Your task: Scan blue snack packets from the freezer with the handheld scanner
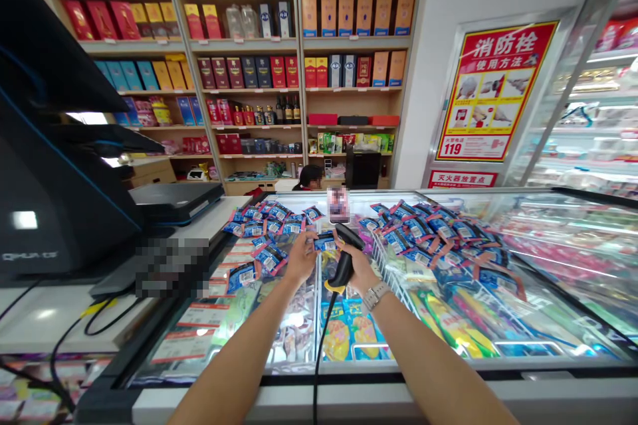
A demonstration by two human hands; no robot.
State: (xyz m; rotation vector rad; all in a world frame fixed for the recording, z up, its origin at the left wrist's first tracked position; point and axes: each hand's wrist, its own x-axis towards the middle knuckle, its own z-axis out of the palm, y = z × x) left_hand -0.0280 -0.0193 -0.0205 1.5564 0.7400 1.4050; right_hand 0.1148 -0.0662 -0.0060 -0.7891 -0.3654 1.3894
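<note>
OK, L hand [302,259] pinches L end of a small blue-and-pink packet [325,241] btwn thumb & fingers. R hand [355,264] is wrapped round the grip of a black-and-yellow handheld barcode scanner [343,269], head up by the packet's R end; can't tell if R fingertips touch the packet too. Packet sits btwn the 2 hands, above the glass top, approx. mid-view. Silver-tone wristwatch [375,294] on R wrist; black scanner cord [325,335] drops from the grip twd. the front edge.

Either side, more of the same: L pile [269,257] & bigger R pile [423,232], both on the glass top of a chest freezer [588,400]. Thru the glass: white wire basket [386,265], yellow-and-blue food bags [363,331] etc.

Far L: black POS terminal [64,212] on a white counter [37,339], w/ cables. Beyond the freezer, dark hair of another person [311,176], rest mostly hidden. Back wall: wood shelving [349,101] w/ boxed bottles [346,16], mostly red, orange & blue. R of that, red-and-yellow fire-hydrant poster [498,89], no. 119 on it; far R, lit display shelves [593,113].
</note>
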